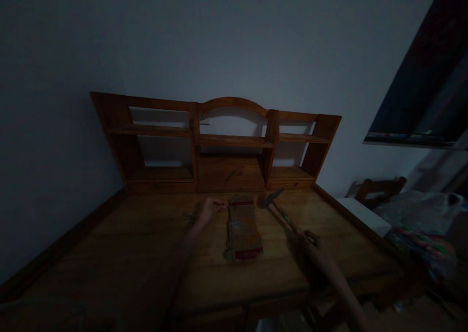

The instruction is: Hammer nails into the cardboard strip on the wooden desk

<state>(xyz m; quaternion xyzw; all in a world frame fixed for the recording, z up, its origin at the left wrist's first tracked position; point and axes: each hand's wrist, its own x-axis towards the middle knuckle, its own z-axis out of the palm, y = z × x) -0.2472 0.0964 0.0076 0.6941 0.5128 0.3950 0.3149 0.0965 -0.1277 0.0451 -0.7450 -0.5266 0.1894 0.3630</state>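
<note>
A brown piece with red bands and an orange patch [245, 227] lies on the wooden desk [204, 273]. At its upper left edge is my left hand [209, 210], thumb and fingers pinched together; what they hold is too small and dim to name. To the right, my right hand [310, 242] is closed round the handle of a hammer [285, 217]. The hammer's dark head points up and left, raised a little over the desk, right of the brown piece. A few thin dark bits [189, 217] lie left of my left hand.
A wooden shelf unit [234, 141] stands at the desk's back edge against the wall. On the right are a white surface [363, 215], a wooden chair back [380, 187] and a plastic bag [424, 212]. The scene is dim.
</note>
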